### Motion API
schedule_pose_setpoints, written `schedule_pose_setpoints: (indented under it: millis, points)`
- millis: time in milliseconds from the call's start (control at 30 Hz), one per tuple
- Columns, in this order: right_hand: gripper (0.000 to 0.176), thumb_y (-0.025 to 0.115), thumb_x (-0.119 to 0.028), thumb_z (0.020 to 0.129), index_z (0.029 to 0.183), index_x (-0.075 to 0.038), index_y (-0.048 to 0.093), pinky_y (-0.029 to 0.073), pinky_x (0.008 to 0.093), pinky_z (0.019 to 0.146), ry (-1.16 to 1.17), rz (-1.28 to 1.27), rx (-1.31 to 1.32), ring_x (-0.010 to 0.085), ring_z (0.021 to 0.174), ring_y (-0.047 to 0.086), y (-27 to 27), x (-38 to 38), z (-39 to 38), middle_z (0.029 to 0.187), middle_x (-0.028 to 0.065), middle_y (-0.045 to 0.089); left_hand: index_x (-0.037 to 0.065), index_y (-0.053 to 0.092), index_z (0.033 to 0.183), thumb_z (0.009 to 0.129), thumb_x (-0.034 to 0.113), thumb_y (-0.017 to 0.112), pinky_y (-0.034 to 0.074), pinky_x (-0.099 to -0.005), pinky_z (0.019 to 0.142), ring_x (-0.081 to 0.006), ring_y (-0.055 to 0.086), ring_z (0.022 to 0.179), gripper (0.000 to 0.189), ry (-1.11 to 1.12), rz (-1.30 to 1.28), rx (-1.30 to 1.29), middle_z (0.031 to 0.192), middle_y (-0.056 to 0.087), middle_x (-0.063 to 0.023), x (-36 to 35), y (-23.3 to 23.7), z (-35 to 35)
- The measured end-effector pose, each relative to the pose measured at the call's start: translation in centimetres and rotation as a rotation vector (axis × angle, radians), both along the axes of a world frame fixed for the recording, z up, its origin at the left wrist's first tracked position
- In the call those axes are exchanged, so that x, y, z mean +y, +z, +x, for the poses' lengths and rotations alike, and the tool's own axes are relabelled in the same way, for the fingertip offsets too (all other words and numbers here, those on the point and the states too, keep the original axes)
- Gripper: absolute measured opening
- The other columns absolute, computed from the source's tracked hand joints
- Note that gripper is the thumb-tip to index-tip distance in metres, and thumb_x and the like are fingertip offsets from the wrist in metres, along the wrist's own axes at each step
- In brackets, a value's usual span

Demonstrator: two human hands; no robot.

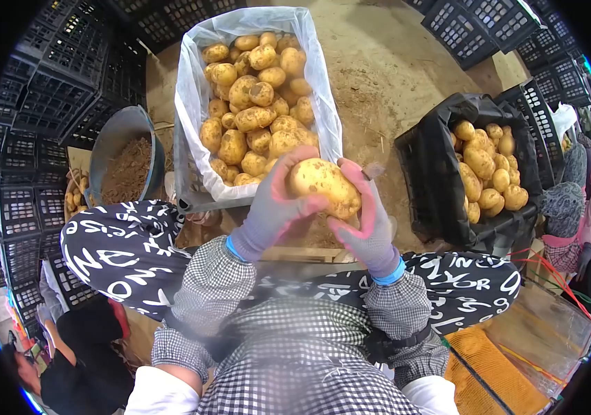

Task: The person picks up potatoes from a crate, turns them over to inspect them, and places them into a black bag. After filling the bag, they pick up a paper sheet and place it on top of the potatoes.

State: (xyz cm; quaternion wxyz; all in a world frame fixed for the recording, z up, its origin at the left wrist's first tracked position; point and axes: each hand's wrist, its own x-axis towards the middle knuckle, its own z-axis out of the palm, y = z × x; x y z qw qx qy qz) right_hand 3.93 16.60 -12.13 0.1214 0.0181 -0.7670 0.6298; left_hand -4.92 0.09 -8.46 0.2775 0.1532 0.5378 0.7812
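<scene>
A large yellow potato (324, 185) with brown specks is held between my two gloved hands, above my lap. My left hand (278, 204), in a grey and pink glove, grips its left end with the thumb across the front. Around the right end curl the fingers of my right hand (368, 225), gloved the same way. Just beyond my hands stands a crate lined with white plastic (192, 90), heaped with potatoes (254, 119) of mixed sizes, some with soil on them.
To the right is a black-lined crate (430, 149) holding more potatoes (487, 166). A bucket of soil (155, 155) stands at the left. Stacked black crates (60, 69) rise along the left side. Other people (81, 360) are at the lower left and right edge (572, 235).
</scene>
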Motion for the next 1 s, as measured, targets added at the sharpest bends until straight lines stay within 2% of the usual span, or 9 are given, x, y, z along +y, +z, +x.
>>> schedule_pose_setpoints:
  millis: [200,333,400,500,600,633,667,833,1000]
  points:
    - [0.083,0.078,-0.008,0.070,0.143,0.000,0.038,0.038,0.0374,0.105,-0.072,0.271,-0.047,0.0287,0.124,0.048,0.9,-0.5,0.3,0.136,0.0184,0.047,0.000,0.053,0.132,0.089,0.029,0.069,0.039,-0.0324,0.106,-0.0177,0.043,0.130,0.055,-0.051,-0.058,-0.119,0.141,0.048,-0.0106,-1.1,-0.8,-1.0]
    - [0.082,0.080,-0.014,0.068,0.140,-0.001,0.042,0.041,0.0406,0.102,-0.128,0.111,-0.082,0.0363,0.119,0.050,-0.3,-0.6,1.0,0.126,0.0213,0.050,-0.002,0.057,0.127,0.087,0.025,0.068,0.034,-0.0354,0.110,-0.0234,0.042,0.135,0.050,-0.006,-0.222,0.341,0.142,0.048,-0.0155,0.3,-1.7,0.8]
    - [0.078,0.082,-0.023,0.072,0.137,-0.002,0.044,0.050,0.0373,0.089,-0.215,0.168,-0.110,0.0312,0.108,0.058,1.4,0.0,1.5,0.122,0.0170,0.054,-0.001,0.058,0.124,0.091,0.030,0.065,0.041,-0.0412,0.107,-0.0273,0.049,0.129,0.046,-0.056,-0.051,-0.008,0.140,0.050,-0.0165,0.6,-0.9,0.9]
    - [0.062,0.076,-0.031,0.083,0.130,-0.001,0.050,0.050,0.0250,0.049,-0.297,-0.968,-0.596,0.0140,0.064,0.064,3.7,1.9,1.8,0.100,0.0071,0.065,0.002,0.053,0.128,0.103,0.026,0.047,0.050,-0.0380,0.097,-0.0226,0.059,0.117,0.035,0.088,-0.104,-0.039,0.124,0.062,-0.0118,2.0,-0.3,0.4]
    - [0.044,0.068,-0.025,0.090,0.125,-0.001,0.056,0.056,0.0298,0.074,-0.344,-1.025,-0.494,0.0151,0.091,0.065,6.5,10.3,3.8,0.107,0.0077,0.066,0.003,0.050,0.132,0.103,0.028,0.047,0.050,-0.0380,0.097,-0.0238,0.058,0.119,0.039,0.101,-0.117,-0.069,0.128,0.058,-0.0117,1.6,-2.2,-0.8]
    - [0.037,0.065,-0.024,0.093,0.121,-0.001,0.059,0.056,0.0298,0.064,-0.345,-0.699,-0.330,0.0148,0.083,0.066,5.8,13.4,4.9,0.102,0.0075,0.067,0.002,0.049,0.133,0.103,0.029,0.047,0.049,-0.0381,0.098,-0.0236,0.057,0.119,0.040,0.113,-0.108,-0.057,0.128,0.058,-0.0121,1.7,-2.3,-0.8]
    - [0.034,0.064,-0.027,0.093,0.117,-0.002,0.061,0.055,0.0289,0.064,-0.504,-0.971,-0.398,0.0159,0.081,0.066,8.5,16.0,4.7,0.099,0.0075,0.067,0.001,0.047,0.133,0.102,0.029,0.046,0.049,-0.0382,0.099,-0.0234,0.057,0.119,0.041,0.131,-0.095,-0.053,0.128,0.057,-0.0125,1.2,-2.7,-1.1]
    - [0.035,0.069,-0.034,0.088,0.115,-0.012,0.062,0.054,0.0291,0.064,-0.909,-0.664,-0.307,0.0170,0.078,0.064,7.6,31.3,6.1,0.094,0.0060,0.066,0.002,0.044,0.137,0.102,0.032,0.045,0.048,-0.0381,0.100,-0.0245,0.056,0.121,0.046,0.132,-0.210,-0.088,0.131,0.055,-0.0132,0.3,-4.1,-1.9]
    - [0.041,0.069,-0.043,0.086,0.110,-0.010,0.064,0.052,0.0295,0.061,-0.860,-0.657,-0.380,0.0161,0.072,0.063,5.9,35.3,4.6,0.091,0.0053,0.066,0.005,0.043,0.140,0.101,0.035,0.048,0.047,-0.0387,0.100,-0.0249,0.056,0.121,0.049,0.120,-0.322,-0.108,0.132,0.055,-0.0130,1.1,-5.2,-2.0]
